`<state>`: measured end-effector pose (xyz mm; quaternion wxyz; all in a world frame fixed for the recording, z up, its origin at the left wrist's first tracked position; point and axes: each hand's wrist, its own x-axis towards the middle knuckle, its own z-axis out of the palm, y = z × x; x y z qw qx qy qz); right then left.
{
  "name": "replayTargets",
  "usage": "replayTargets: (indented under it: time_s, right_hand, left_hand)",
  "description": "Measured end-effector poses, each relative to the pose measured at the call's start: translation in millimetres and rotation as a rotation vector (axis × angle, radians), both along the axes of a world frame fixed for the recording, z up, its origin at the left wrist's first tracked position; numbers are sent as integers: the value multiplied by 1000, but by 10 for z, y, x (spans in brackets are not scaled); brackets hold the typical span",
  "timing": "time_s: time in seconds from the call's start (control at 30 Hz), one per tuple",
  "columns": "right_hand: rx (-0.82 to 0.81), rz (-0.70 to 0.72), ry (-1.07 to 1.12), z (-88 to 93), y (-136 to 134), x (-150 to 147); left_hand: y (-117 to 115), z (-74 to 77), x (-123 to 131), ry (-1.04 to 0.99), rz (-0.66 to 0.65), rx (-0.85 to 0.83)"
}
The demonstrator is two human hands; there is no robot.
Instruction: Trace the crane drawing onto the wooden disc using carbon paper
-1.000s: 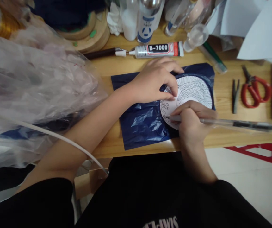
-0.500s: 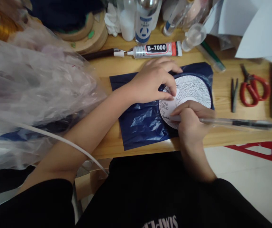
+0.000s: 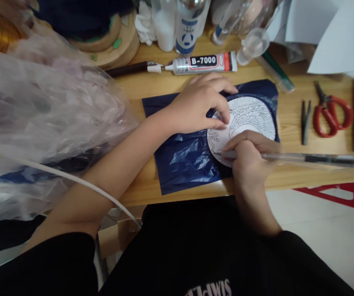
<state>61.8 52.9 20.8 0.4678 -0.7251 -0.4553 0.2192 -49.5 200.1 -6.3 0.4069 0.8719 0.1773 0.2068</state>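
A round white paper [image 3: 259, 117] printed with black feather-like line work lies on a sheet of dark blue carbon paper [image 3: 183, 162]. My left hand [image 3: 204, 102] rests over the paper's upper left with fingers apart, the thumb and a fingertip touching the white surface. In my right hand [image 3: 249, 158] is a clear pen [image 3: 315, 159], its fingers closed round it near the tip. The pen points left, its tip at the lower left of the drawing, and its back end is blurred. Both hands cover part of the drawing.
Behind the paper lie a B-7000 glue tube [image 3: 203, 63], a dark-handled tool [image 3: 129, 69] and a green pen [image 3: 277, 72]. Tweezers [image 3: 305, 123] and red-handled snips [image 3: 331, 115] lie at right. Plastic bags [image 3: 50, 119] crowd the left; a white cable [image 3: 72, 177] crosses my left forearm.
The pen's back end has shifted slightly to the right, its tip staying at the drawing's lower left. My left hand keeps its place.
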Motion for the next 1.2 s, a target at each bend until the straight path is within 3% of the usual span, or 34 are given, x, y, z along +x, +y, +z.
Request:
replayTargets:
  time_s: [0.27,0.67,1.03,1.2]
  right_hand:
    - [-3,4,-18,2,5,8]
    - [-11,-23,5,3,4,2]
    - [-37,-113,391,-1,102,86]
    - [-44,-112,433,-21,117,70]
  left_hand:
    - [-5,12,3,54,0,90]
    - [3,-13,4,42,-3,96]
    - [-22,41,-17,48,15,73]
    - [-26,78,-26,61,0,107]
